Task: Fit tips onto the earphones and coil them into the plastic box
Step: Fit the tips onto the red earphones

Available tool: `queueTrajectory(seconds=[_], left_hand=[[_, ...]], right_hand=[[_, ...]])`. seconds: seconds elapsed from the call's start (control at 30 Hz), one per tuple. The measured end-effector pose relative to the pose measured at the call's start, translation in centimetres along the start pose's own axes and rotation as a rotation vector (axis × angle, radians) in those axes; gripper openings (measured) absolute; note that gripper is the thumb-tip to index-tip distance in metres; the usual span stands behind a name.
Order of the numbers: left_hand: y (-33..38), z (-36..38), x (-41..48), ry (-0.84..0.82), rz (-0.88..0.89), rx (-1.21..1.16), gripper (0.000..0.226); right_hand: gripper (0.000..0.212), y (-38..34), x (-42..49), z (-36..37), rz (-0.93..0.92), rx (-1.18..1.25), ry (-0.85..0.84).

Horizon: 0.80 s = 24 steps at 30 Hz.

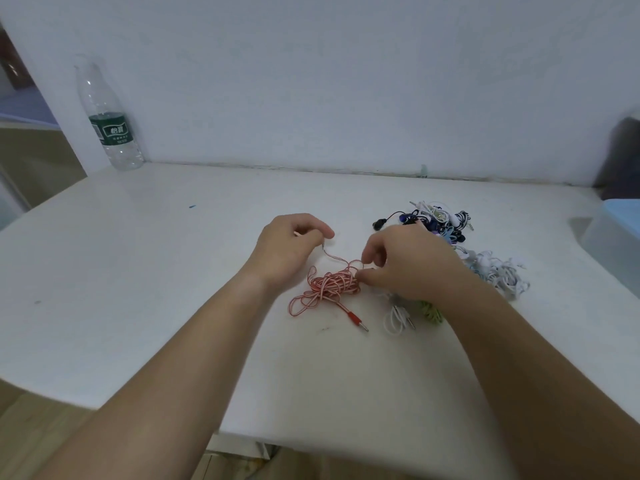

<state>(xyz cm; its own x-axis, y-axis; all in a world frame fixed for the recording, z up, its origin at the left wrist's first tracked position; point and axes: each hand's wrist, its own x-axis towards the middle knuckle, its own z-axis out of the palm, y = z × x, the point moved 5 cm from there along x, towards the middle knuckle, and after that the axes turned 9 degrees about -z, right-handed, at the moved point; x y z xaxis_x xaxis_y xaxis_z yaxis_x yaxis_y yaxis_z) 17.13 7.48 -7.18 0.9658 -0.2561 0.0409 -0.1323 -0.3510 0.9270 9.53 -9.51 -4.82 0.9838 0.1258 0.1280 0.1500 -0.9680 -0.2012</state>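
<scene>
left hand (289,249): mid-frame, I'm pinching one end of the red-white earphone cable (329,287)
right hand (408,263): pinching a loop atop that tangle
pile of earphones (450,230): right of centre
water bottle (109,116): upper left, upright

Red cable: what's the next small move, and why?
Probably draw the left hand away to pull slack out of the red cable: it pinches a strand leading from the tangled bundle, the right hand pinches the bundle's edge, and the plug lies loose on the table.
</scene>
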Motion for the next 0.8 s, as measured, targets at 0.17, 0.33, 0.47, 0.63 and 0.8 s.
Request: queueTrajectory(seconds=[0.17,0.33,0.47,0.63,0.8], left_hand=[[-0.3,-0.1,-0.2,0.026,-0.032,0.209,0.016],[-0.7,-0.1,0.0,-0.003,-0.07,0.269,0.016],[0.1,-0.9,1.3,0.096,-0.049,0.329,0.012],[1.5,0.6,3.8,0.051,-0.017,0.551,0.015],[1.6,2.9,5.4,0.017,-0.01,0.676,0.022]], right_hand=[[0.013,0.2,0.3,0.6,-0.015,-0.033,-0.05],[0.009,0.2,0.5,0.2,-0.049,0.082,0.095],[0.014,0.1,0.7,0.4,-0.095,0.153,0.174],[0.025,0.7,0.8,-0.2,-0.063,0.411,0.334],[0.033,0.9,0.6,-0.4,-0.034,0.644,0.411]])
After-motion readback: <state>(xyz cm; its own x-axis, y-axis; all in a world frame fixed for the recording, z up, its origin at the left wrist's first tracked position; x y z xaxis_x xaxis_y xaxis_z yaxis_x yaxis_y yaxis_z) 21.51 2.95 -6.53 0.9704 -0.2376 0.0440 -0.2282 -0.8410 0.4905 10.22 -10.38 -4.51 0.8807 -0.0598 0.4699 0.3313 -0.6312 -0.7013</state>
